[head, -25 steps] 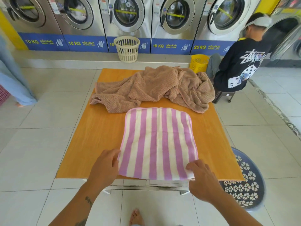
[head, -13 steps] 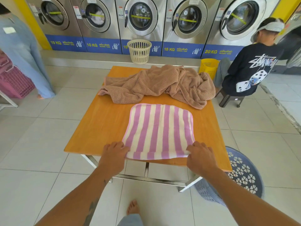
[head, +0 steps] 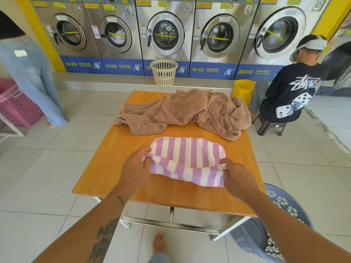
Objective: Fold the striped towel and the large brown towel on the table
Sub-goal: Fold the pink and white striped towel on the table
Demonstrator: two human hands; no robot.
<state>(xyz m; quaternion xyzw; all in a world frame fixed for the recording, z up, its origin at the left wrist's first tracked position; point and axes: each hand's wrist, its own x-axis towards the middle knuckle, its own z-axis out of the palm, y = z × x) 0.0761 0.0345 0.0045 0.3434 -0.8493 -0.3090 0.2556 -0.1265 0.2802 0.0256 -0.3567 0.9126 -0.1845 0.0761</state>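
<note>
grip: near corners of striped towel [head: 187, 160] are pinched by left hand [head: 133, 170] and right hand [head: 238, 179], near edge raised | place: lower centre of table [head: 106, 168] | step: second fold judged under way | next: edge to be carried to far edge, aligned | pending: large brown towel [head: 182, 112] heaped unfolded at upper centre

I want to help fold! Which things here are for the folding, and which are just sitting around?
For the folding: striped towel, held by the left hand and right hand; large brown towel, crumpled behind it; table.

Just around: cream basket, yellow basket, pink basket, grey basket, washing machines.
</note>
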